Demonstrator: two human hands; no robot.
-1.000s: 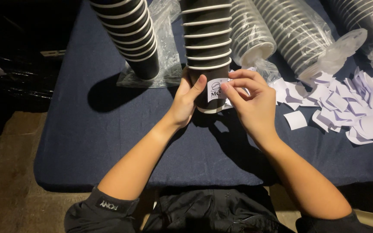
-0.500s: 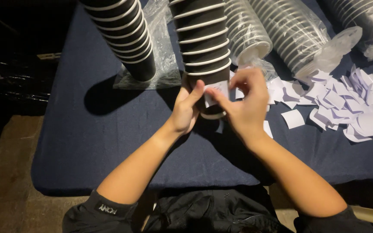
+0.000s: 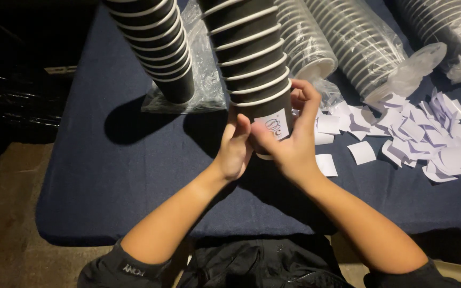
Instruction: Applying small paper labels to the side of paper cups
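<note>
Head view: both hands now pressed closer on bottom cup (image 3: pixel 273 120) of dark stack; left hand (image 3: pixel 236 149) cups side, right hand (image 3: pixel 289 141) wraps cup, thumb smoothing white label (image 3: pixel 274 125) flat; counter (image 3: pixel 118 176).

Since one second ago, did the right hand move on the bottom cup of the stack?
Yes. The right hand slid along the bottom cup toward the left hand; its thumb now presses the white label, farther from the paper scraps.
</note>
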